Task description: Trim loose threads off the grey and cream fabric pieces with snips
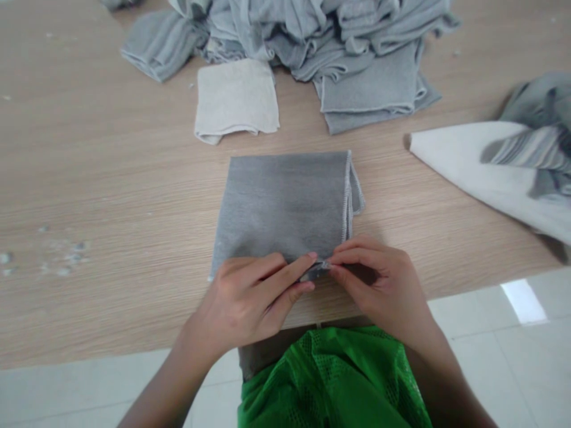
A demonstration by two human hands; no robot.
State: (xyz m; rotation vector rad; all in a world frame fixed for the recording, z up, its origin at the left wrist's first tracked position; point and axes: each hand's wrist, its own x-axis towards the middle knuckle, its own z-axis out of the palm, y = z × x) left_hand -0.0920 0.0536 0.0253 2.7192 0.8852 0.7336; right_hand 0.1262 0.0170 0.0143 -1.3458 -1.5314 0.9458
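A folded grey cloth with pale stitched edges lies on the wooden table in front of me. Its near edge is slightly raised between my hands. My left hand pinches that edge near the middle, index finger on top and thumb below. At the near right corner, my right hand grips the stitched hem between thumb and fingertips. On the right side of the cloth, a loose corner of an inner layer sticks out past the hem.
A pile of crumpled grey cloths lies at the back. Before it are a folded off-white cloth and a folded grey cloth. At right, a white sheet bears more fabric. Lint bits dot the left side.
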